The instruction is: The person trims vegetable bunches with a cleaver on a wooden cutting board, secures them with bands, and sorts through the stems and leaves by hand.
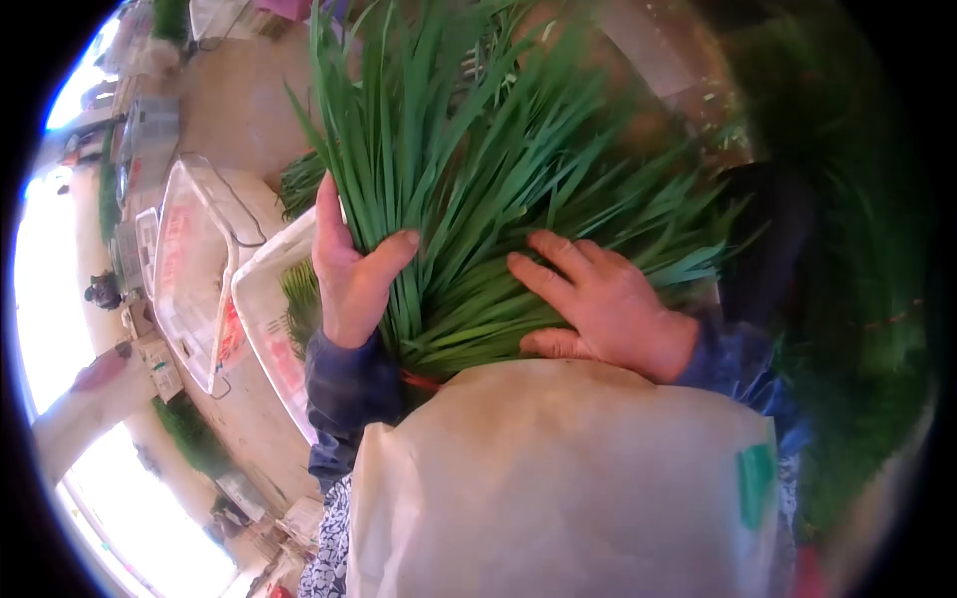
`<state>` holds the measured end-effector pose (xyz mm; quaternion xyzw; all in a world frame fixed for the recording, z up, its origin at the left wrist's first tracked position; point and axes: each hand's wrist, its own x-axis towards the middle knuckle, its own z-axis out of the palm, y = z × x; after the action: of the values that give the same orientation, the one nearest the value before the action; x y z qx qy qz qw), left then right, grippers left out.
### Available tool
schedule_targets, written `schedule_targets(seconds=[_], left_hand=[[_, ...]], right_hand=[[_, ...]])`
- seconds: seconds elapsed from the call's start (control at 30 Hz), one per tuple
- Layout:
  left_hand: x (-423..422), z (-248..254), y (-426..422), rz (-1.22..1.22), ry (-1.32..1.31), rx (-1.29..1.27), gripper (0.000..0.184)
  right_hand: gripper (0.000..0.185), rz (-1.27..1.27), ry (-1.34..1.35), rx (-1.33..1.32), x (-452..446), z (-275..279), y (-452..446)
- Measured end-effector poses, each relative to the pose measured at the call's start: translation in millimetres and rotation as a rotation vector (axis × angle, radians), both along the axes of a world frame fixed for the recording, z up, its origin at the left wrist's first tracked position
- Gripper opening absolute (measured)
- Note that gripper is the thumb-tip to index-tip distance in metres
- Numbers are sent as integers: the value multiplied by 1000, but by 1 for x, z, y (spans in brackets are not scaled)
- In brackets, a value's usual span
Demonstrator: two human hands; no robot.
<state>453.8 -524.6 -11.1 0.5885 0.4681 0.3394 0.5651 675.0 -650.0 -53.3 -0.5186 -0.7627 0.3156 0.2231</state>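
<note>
A big bunch of garlic chives (469, 199), long flat green leaves, fans up and to the right in front of me. My left hand (357, 264) grips its left side, thumb across the front and the other fingers partly hidden behind the leaves. Spread over the leaves on the right lies my right hand (608, 304), its fingers apart and pressing lightly on them. A reddish band (421, 381) shows at the lower end of the bunch. Just below, a pale apron-like sheet (558, 478) with a green patch covers my front and hides the stem ends.
To the left stands a white plastic crate (269, 299) with more greens (299, 299) inside. Another white crate (189, 269) with a wire handle is beside it. Dark green leaves (857, 249) are heaped along the right. Scraps litter the floor (713, 110) at upper right.
</note>
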Motion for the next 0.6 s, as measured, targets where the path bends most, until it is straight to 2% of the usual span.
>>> schedule_targets(seconds=[0.07, 0.13, 0.23, 0.37, 0.43, 0.6], left_hand=[[-3, 3, 0, -1, 13, 9, 77], [-4, 5, -2, -1, 1, -14, 79], [-4, 2, -3, 18, -31, 5, 80], [-1, -1, -2, 16, -62, -9, 82], [1, 0, -2, -15, -28, -8, 83], [2, -2, -1, -5, -7, -1, 85]], right_hand=[[72, -5, 1, 44, -3, -2, -2], [63, -48, 52, 156, -4, -5, -2], [60, 12, 27, 174, -1, -2, 1], [53, -50, 108, 246, -2, -3, 11], [52, -194, 282, -184, 0, 1, 23], [47, -255, 265, -121, -7, -1, 41]])
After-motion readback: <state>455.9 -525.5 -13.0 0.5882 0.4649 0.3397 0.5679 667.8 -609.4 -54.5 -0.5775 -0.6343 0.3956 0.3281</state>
